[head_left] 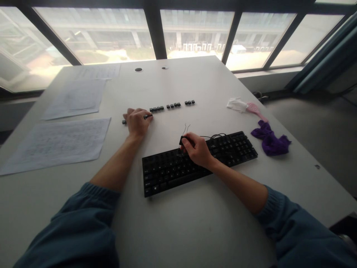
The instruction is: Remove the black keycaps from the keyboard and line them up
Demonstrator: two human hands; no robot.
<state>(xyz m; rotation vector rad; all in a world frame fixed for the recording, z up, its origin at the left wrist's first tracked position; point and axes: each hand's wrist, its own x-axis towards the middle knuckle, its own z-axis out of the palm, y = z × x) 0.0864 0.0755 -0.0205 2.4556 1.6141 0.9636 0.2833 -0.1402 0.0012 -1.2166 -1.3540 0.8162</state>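
Note:
A black keyboard (167, 169) lies at a slant on the white table, some of its top-row keycaps off. My right hand (198, 149) is closed around a wire keycap puller (182, 140), with one pair of wire prongs pointing up and the other end low over the keyboard's upper rows. Farther away on the left, my left hand (136, 121) pinches a black keycap (147, 116) close to the tabletop. Loose keycaps stand in a row of small groups (173, 105) just beyond it. Another keycap (124, 122) shows at its left side, partly hidden by the hand.
Sheets of paper (61, 139) cover the table's left side. At the right lie a white cloth (236, 105), a pink brush (253, 108) and a crumpled purple cloth (270, 139). The keyboard's cable (217, 135) curls behind it. Windows stand past the far edge.

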